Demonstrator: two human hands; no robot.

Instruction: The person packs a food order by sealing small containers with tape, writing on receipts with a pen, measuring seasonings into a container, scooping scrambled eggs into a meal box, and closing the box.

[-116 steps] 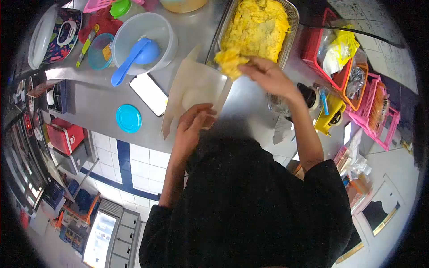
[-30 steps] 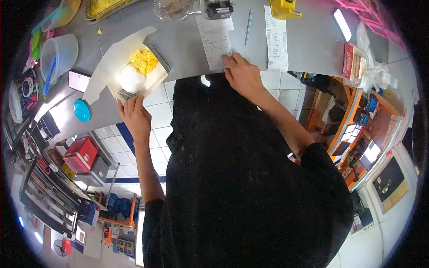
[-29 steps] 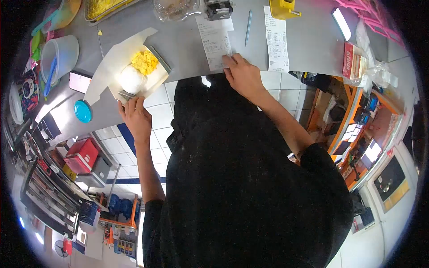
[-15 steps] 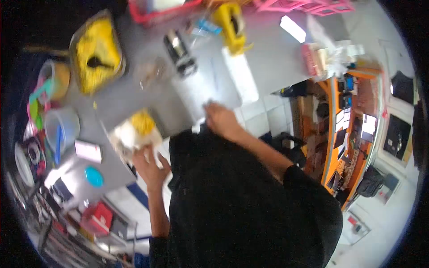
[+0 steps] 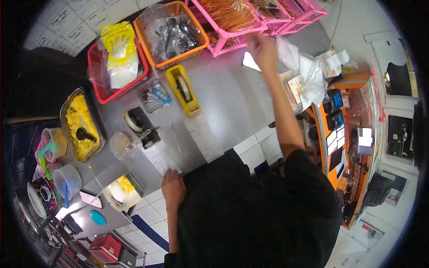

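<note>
My left hand (image 5: 173, 191) is at the counter's front edge, its fingers stretched over the near end of a white printed paper slip (image 5: 156, 157). A second paper slip (image 5: 203, 138) lies to the right of it. Further left sits an open paper food box (image 5: 115, 193) holding something white and yellow shreds (image 5: 127, 184). My right hand (image 5: 264, 52) reaches across to the back of the counter, at the front of a pink basket (image 5: 239, 30) with orange-brown packed goods. Motion smears its fingers, so I cannot tell whether they hold anything.
Behind the slips stand a black tape dispenser (image 5: 139, 127) and a yellow tape dispenser (image 5: 184, 91). A glass tray (image 5: 102, 145) of yellow food is at the left. Red (image 5: 145, 73) and orange (image 5: 203, 42) baskets line the back. Plastic bags (image 5: 308, 80) lie at the right.
My right hand has moved from the front edge to the pink basket at the back. My left hand has left the food box and moved right to the paper slip. The view has shifted.
</note>
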